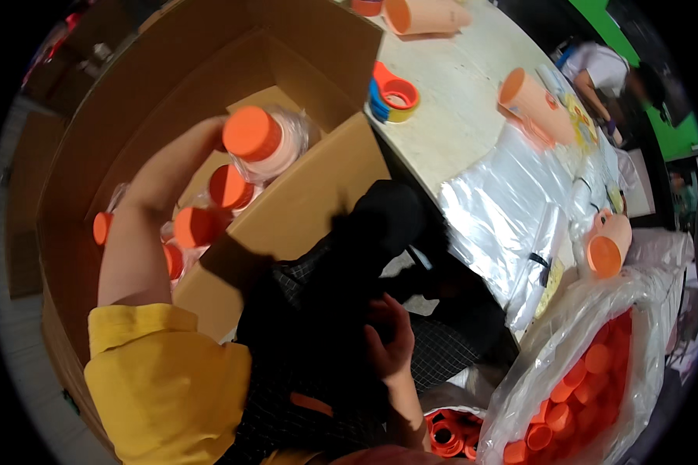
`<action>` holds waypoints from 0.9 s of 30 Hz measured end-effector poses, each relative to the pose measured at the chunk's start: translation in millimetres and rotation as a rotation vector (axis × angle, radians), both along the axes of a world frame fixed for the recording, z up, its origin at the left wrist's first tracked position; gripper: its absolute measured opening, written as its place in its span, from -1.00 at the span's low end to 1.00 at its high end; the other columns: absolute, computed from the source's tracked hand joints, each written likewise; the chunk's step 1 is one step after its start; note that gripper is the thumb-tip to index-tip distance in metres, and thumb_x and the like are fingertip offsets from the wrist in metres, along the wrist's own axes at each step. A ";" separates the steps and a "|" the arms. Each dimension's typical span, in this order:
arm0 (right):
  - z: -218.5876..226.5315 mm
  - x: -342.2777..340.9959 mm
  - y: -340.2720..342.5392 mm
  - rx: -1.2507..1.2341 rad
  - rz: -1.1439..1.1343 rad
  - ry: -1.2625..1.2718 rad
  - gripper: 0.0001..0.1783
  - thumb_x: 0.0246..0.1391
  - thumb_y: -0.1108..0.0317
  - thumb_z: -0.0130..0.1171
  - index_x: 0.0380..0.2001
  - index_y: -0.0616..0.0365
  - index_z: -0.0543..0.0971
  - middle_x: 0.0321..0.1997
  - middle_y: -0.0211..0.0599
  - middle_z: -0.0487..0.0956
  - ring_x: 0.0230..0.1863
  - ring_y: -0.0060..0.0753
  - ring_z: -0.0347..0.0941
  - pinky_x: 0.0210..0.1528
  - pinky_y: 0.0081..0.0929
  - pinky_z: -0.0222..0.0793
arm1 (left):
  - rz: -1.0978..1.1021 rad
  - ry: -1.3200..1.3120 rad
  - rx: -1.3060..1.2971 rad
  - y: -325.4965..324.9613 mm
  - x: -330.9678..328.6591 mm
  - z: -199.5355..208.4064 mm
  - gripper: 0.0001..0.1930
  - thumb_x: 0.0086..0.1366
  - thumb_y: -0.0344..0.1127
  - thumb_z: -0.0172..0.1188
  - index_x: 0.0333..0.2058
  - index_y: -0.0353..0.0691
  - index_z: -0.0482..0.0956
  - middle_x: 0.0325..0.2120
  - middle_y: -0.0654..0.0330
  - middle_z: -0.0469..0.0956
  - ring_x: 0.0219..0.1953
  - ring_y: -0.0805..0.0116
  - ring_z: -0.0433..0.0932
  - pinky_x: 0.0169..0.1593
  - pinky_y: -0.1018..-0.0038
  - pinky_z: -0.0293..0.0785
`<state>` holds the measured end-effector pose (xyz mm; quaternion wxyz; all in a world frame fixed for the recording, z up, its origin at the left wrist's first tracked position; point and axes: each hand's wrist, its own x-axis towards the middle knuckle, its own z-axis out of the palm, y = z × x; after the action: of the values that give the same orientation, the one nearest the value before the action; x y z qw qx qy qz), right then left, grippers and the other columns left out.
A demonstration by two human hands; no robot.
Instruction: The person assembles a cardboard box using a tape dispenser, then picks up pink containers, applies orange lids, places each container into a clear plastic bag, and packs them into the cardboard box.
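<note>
My left arm, in a yellow sleeve, reaches into a tall cardboard box [318, 186]. My left hand [219, 133] closes on a pale pink bottle [275, 159] with an orange lid, wrapped in clear plastic. That lid hides most of the fingers. Below it, several more orange-lidded bottles [231, 187] in plastic stand in the box; my forearm covers part of them. Over my dark checked trousers [450, 349], partly in shadow, my right hand [394, 333] is loosely curled, thumb and fingers apart, with nothing visible in it.
Right of the box, a pale table [450, 85] carries an orange, yellow and blue tape roll [395, 97], clear plastic bags [496, 201] and peach cups [529, 101]. At lower right, a plastic-lined sack [644, 325] holds several orange lids [574, 380]. Another person [597, 74] works beyond the table.
</note>
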<state>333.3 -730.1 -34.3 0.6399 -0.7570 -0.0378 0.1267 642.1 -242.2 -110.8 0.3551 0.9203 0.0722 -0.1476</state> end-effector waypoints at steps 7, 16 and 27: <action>14.7 -54.0 -110.1 -0.208 -0.622 0.020 -0.34 0.10 0.63 0.24 0.29 0.21 0.34 0.00 -0.28 0.54 -0.11 -0.50 0.46 0.09 -0.51 0.42 | -0.451 0.191 -0.241 55.1 41.1 -179.5 -0.72 0.49 -0.17 -0.03 -0.17 -0.23 0.59 -0.34 0.11 0.59 -0.37 0.25 0.58 -0.29 0.36 0.56; 40.8 -45.7 -497.4 -1.243 -1.356 -0.432 -0.44 0.08 0.28 0.36 0.10 0.29 0.43 0.08 -0.10 0.46 0.07 -0.18 0.41 0.11 -0.26 0.36 | 0.612 -0.539 0.406 16.8 3.3 -34.0 -0.56 0.43 -0.13 0.14 0.11 -0.34 0.48 0.00 -0.05 0.57 0.04 0.03 0.56 0.08 0.26 0.50; 4.2 -66.6 -556.0 -1.566 -1.323 0.120 -0.66 0.09 0.33 0.21 -0.12 0.32 0.49 -0.06 0.01 0.57 -0.02 0.14 0.51 0.02 -0.14 0.44 | -0.593 -0.624 -0.170 -442.7 76.8 79.7 -0.47 0.34 -0.33 0.25 0.21 -0.34 0.31 0.12 0.00 0.40 0.24 0.14 0.38 0.33 0.26 0.26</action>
<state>266.7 -1286.0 -30.1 -0.0911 -0.8237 0.5125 -0.2246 718.9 -684.9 -31.1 0.3766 0.8693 -0.3180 0.0365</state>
